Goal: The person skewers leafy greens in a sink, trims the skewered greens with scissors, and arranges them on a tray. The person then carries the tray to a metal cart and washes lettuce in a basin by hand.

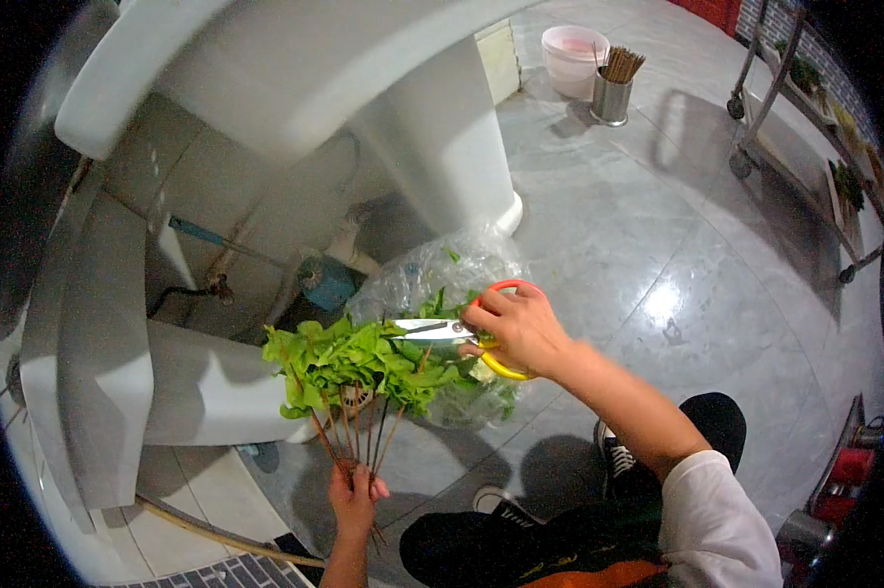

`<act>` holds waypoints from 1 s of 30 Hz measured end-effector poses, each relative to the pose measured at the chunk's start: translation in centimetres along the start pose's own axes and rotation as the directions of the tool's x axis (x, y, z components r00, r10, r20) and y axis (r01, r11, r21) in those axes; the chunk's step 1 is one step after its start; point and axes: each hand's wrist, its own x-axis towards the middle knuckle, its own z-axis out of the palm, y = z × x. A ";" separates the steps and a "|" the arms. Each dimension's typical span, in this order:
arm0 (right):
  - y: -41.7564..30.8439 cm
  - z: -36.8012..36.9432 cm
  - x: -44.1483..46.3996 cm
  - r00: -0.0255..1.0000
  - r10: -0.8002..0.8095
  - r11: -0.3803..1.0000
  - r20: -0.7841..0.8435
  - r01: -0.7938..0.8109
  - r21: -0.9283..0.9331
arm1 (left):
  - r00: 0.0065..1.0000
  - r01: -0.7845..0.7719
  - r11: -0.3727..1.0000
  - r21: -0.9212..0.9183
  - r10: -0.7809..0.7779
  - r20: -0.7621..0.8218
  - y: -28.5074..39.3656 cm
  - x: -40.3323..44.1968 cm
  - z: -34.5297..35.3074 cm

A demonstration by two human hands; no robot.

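Note:
My left hand (356,495) is closed around the lower ends of several thin skewers (356,431). Green lettuce leaves (349,363) are threaded on their upper parts in a loose bunch. In my right hand (522,328) is a pair of scissors (430,330) with one red and one yellow handle loop. Its metal blades point left and lie at the right side of the leaves; whether the tips touch a leaf I cannot tell. Behind the scissors, a clear plastic bag (442,260) with more green leaves in it rests on the floor, partly hidden by my right hand and the lettuce.
A white sink pedestal (452,137) stands ahead, with pipes and a blue-handled tool (197,231) underneath. Farther back are a pale bucket (571,64) and a metal canister (611,101) full of sticks. A wheeled rack (795,167) with greens stands at right.

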 end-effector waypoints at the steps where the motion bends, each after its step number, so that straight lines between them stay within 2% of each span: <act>1: -0.1 0.1 -0.1 0.999 0.000 0.999 -0.036 -0.002 -0.049 | 1.000 -0.005 1.000 -0.016 0.005 0.023 -0.1 0.0 0.0; 3: -0.4 0.1 -0.4 0.999 0.033 0.998 -0.037 -0.035 -0.059 | 0.999 -0.008 0.999 -0.031 0.009 0.046 0.1 0.1 0.1; 5: -0.7 0.1 -0.8 0.997 0.069 0.995 -0.036 -0.071 -0.068 | 0.999 0.036 0.999 0.040 -0.037 0.036 0.6 -0.1 0.3; 7: -0.9 0.1 -1.2 0.995 0.099 0.995 -0.021 -0.099 -0.017 | 0.999 0.045 0.999 0.020 -0.045 0.029 0.3 -0.1 0.3; 10: -1.6 -0.1 -1.5 0.989 0.150 0.988 0.015 -0.149 -0.044 | 0.999 0.047 0.999 -0.002 -0.047 0.016 0.4 -0.2 0.4; 11: -1.7 0.0 -1.6 0.989 0.150 0.988 0.015 -0.149 -0.045 | 0.999 0.041 0.999 -0.002 -0.041 0.010 0.4 -0.2 0.5; 13: -1.8 0.4 -1.8 0.985 0.143 0.986 -0.101 -0.150 -0.073 | 0.999 0.028 1.000 -0.004 -0.028 0.024 0.0 -0.1 0.3; 20: -1.4 0.1 -1.7 0.987 0.117 0.979 -0.105 -0.133 -0.153 | 0.999 0.042 0.999 0.034 -0.043 0.022 0.2 -0.5 0.5; 23: -0.9 0.5 -1.7 0.988 0.027 0.992 -0.149 -0.044 -0.115 | 0.998 0.051 0.997 0.065 -0.053 0.033 -0.2 -0.3 0.2; 25: -1.3 0.2 -1.6 0.981 0.190 0.976 -0.031 -0.185 0.118 | 0.998 0.051 0.996 0.073 -0.054 0.036 0.0 -0.4 0.4; 26: -1.3 0.2 -1.6 0.982 0.188 0.976 -0.031 -0.183 0.117 | 0.998 0.052 0.995 0.080 -0.055 0.037 0.1 -0.4 0.4; 28: -1.2 0.2 -1.5 0.974 0.226 0.928 0.004 -0.216 0.304 | 0.998 0.043 0.997 0.071 -0.045 0.033 -0.4 -0.3 0.2; 29: -1.2 0.0 -1.4 0.974 0.225 0.928 0.004 -0.216 0.304 | 0.999 0.034 0.998 0.062 -0.035 0.029 -0.6 -0.3 0.1; 30: -1.2 -0.3 -1.2 0.938 0.316 0.849 0.144 -0.348 0.399 | 0.999 0.034 0.998 0.062 -0.036 0.028 -0.8 -0.3 0.0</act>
